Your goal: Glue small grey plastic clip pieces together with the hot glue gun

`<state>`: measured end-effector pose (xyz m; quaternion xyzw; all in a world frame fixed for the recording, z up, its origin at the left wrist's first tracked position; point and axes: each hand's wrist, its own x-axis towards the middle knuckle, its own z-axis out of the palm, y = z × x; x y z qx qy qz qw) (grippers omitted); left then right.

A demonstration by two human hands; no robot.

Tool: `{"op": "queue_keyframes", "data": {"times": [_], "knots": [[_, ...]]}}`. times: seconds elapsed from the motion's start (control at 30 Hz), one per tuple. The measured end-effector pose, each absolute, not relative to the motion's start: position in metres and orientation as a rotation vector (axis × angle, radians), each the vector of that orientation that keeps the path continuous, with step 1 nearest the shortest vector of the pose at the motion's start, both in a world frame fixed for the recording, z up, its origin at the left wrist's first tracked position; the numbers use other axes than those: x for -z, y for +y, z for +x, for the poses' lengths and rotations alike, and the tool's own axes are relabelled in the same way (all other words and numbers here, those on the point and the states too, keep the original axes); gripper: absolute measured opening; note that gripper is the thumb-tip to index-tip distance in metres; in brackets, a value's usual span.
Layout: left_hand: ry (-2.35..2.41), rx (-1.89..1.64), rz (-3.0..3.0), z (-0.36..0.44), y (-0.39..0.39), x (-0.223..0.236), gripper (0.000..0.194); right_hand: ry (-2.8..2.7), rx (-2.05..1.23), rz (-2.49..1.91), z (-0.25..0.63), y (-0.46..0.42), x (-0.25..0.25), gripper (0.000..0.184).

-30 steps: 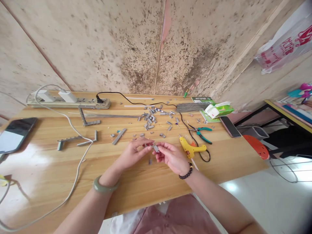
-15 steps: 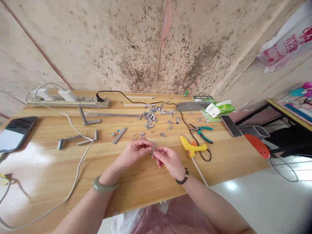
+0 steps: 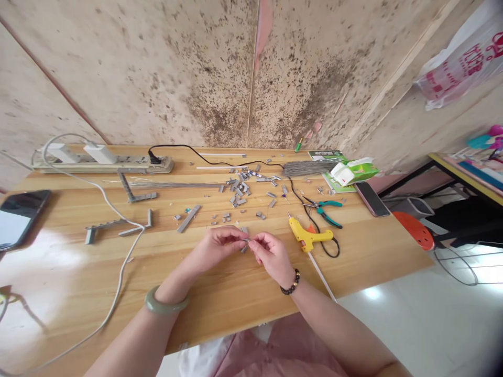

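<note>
Between my two hands is a small grey piece (image 3: 244, 248), partly covered by the fingers, so its exact shape is hard to make out. My left hand (image 3: 220, 247) pinches it from the left with thumb and forefinger. From the right, my right hand (image 3: 271, 255) grips it in a pinch, fingertips almost meeting the left ones. Just beyond the hands lies a loose heap of small grey blocks (image 3: 238, 191). A longer grey strip (image 3: 189, 218) rests beyond my left hand. To the right of my right hand is a yellow hot glue gun (image 3: 309, 235) with a white glue stick in it.
Teal-handled pliers (image 3: 329, 213), a bundle of thin wires (image 3: 306, 168), a tissue pack (image 3: 356, 172) and a phone (image 3: 372, 199) lie at right. Jointed grey pieces (image 3: 135, 198), a white cable (image 3: 128, 256), a power strip (image 3: 143, 166) and a dark tablet-like device (image 3: 23, 219) are at left.
My fingertips have shifted a little on the small grey piece, and my right fingers are more curled in. The whole view has moved slightly; the things on the table lie as before.
</note>
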<state>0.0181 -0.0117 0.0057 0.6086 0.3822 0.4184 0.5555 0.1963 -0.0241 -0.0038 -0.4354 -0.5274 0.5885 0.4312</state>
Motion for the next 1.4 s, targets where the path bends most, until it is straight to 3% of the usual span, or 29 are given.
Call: {"op": "queue_keyframes", "data": {"times": [0.7, 1.4], "knots": [[0.862, -0.948, 1.17, 0.021, -0.01, -0.006, 0.018, -0.857, -2.073, -0.736, 0.198, -0.021, 0.006, 0.028], [0.825, -0.982, 1.065, 0.029, -0.014, -0.01, 0.021, -0.928, -1.858, -0.676, 0.193, -0.025, 0.008, 0.022]]}}
